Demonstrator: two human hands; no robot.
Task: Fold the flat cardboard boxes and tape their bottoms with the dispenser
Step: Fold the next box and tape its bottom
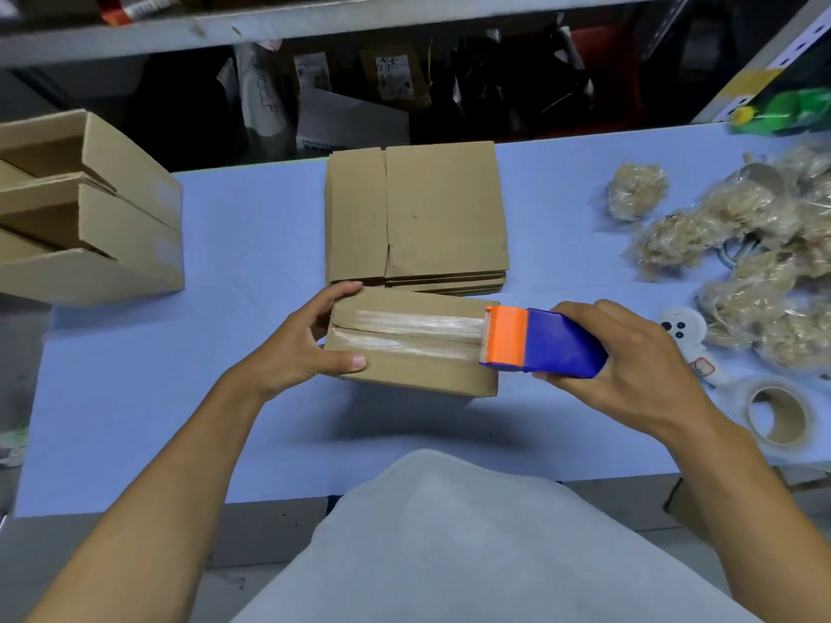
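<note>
A folded cardboard box [418,375] stands bottom-up on the blue table [180,397], right in front of me. My left hand [297,348] grips its left end, thumb on the near side and fingers over the far edge. My right hand [629,366] holds the blue and orange tape dispenser [544,341], whose orange mouth sits at the box's right edge. A strip of clear tape [413,332] runs along the seam between the bottom flaps. Just behind the box lies a stack of flat cardboard boxes [422,213].
Several folded boxes [90,218] are stacked on their sides at the table's left. Bags of pale fibre [742,245] crowd the right side, with a tape roll [778,415] and a small white device [683,330] near my right hand. A green bottle [791,112] lies far right.
</note>
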